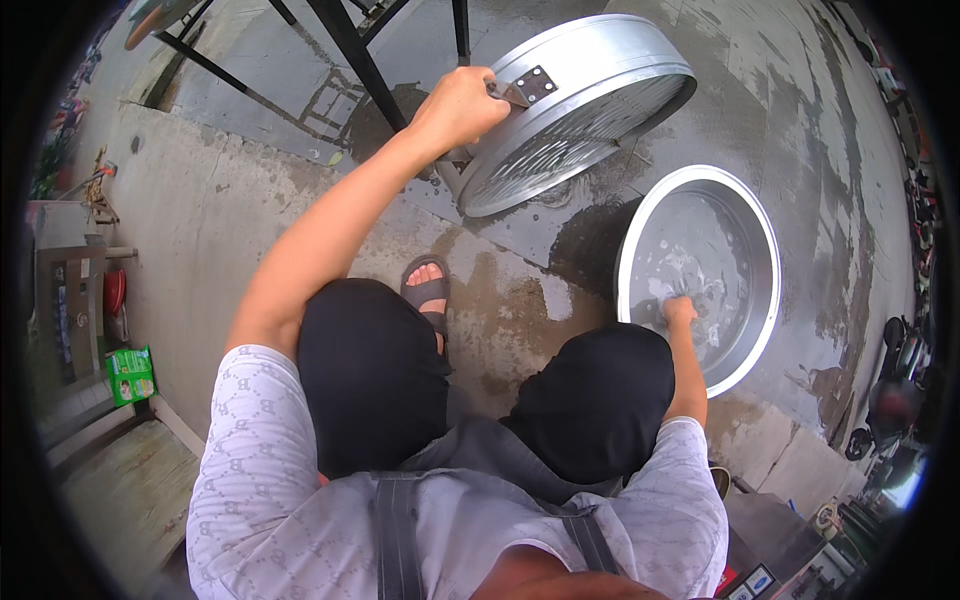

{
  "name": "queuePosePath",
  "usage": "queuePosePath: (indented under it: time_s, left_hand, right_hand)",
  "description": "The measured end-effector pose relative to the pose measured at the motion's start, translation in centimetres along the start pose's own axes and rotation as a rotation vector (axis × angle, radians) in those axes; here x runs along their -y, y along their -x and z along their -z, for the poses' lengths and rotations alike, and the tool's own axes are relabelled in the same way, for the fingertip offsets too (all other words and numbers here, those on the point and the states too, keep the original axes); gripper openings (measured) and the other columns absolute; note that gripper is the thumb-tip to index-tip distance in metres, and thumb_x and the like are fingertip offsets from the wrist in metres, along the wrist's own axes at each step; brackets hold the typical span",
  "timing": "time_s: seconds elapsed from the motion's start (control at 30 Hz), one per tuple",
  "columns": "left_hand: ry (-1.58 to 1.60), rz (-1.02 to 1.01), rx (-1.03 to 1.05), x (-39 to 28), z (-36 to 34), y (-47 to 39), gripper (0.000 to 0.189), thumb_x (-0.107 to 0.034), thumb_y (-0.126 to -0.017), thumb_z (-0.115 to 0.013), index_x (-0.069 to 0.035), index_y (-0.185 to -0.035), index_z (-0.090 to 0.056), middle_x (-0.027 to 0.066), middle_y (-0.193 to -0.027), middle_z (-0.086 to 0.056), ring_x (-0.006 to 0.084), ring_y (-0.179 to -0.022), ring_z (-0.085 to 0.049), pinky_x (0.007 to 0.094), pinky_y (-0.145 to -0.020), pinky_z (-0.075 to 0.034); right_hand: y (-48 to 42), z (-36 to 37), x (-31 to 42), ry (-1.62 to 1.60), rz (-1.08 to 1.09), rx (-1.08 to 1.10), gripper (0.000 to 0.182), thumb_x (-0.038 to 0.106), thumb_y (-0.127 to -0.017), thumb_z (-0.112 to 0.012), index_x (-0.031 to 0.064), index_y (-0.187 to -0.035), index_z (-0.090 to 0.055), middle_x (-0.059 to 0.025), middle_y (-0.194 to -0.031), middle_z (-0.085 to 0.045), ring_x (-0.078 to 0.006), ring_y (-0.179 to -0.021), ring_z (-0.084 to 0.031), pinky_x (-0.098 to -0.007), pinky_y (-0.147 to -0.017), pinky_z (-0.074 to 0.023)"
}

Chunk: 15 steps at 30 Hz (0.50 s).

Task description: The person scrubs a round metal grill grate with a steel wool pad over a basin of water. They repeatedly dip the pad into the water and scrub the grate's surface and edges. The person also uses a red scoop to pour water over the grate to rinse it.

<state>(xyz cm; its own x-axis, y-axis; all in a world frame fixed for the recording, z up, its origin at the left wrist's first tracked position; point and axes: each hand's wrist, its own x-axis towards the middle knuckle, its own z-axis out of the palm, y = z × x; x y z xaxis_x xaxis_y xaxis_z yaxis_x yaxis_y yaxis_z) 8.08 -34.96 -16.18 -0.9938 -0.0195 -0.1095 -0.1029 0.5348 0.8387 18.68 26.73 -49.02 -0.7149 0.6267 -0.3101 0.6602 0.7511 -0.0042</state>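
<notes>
My left hand (466,105) grips the side handle of a large round metal steamer tier (600,45). The tier is tilted on edge above the wet floor, and its slatted base faces partly towards me. Off to the right, a wide aluminium basin (763,300) holds cloudy water with some froth. My right hand (680,309) reaches down into this water, its fingers hidden below the surface. Something pale seems to be around those fingers, but whether they hold it is unclear.
Black metal stand legs (360,60) rise beyond my left hand. A low concrete step edge (510,255) crosses the floor by my sandalled foot (426,289). At left are a metal cabinet (67,300) and a green packet (131,375). Parked motorbikes (900,360) line the far right.
</notes>
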Motion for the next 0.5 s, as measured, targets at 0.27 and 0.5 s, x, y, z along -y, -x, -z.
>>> queuePosePath:
  time_s: [0.27, 0.5]
  left_hand:
    - [0.084, 0.061, 0.026, -5.2, -1.0, -3.3, 0.019, -0.011, -0.08, -0.059, 0.006, -0.073, -0.063, 0.0121, -0.066, -0.064, 0.0195, -0.05, -0.059, 0.0359, -0.046, -0.048]
    - [0.084, 0.103, 0.037, -9.3, -1.5, -3.7, 0.021, -0.012, -0.084, -0.061, 0.009, -0.083, -0.06, 0.0125, -0.071, -0.062, 0.018, -0.052, -0.059, 0.0364, -0.046, -0.05]
  right_hand:
    - [4.0, 16.3, 11.1, -0.235, 0.302, 0.203, 0.05, 0.032, -0.081, -0.077, -0.0092, -0.107, -0.068, -0.0237, -0.091, -0.073, -0.0338, -0.076, -0.074, -0.0441, -0.059, -0.064]
    - [6.3, 10.7, 6.1, 0.223, 0.462, -0.035, 0.048, 0.036, -0.082, -0.078, -0.0023, -0.11, -0.073, -0.0294, -0.113, -0.07, -0.0438, -0.118, -0.061, -0.0544, -0.1, -0.0512]
